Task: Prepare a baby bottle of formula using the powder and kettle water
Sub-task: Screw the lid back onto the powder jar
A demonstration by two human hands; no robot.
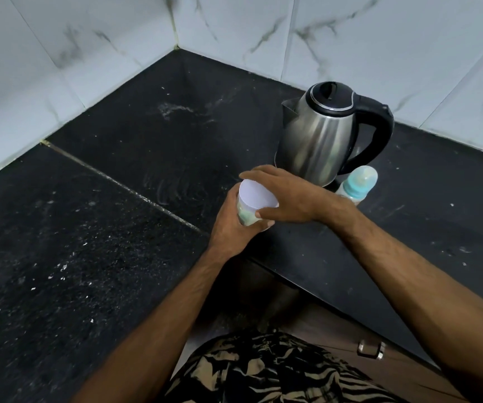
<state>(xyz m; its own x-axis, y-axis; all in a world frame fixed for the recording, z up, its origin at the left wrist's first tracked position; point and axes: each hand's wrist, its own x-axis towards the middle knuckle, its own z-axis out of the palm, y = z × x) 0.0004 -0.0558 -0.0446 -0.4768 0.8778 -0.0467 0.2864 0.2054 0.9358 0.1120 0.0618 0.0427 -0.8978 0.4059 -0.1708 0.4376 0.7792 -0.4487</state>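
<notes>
A small powder container with a white lid (256, 196) is held upright above the black counter's inner corner. My left hand (234, 225) grips its body from below and the left. My right hand (283, 193) curls over the lid, thumb on the near rim and fingers on the far rim. Behind them a steel kettle (318, 138) with a black lid and handle stands on its base. A baby bottle (359, 186) with a teal collar and a clear cap stands just right of the kettle's base, partly hidden by my right wrist.
The black granite counter (103, 213) wraps an L-shaped corner under white marble wall tiles (89, 45). Pale specks and smears lie on its surface. Below the counter edge is a wooden cabinet front with a metal handle (371, 349).
</notes>
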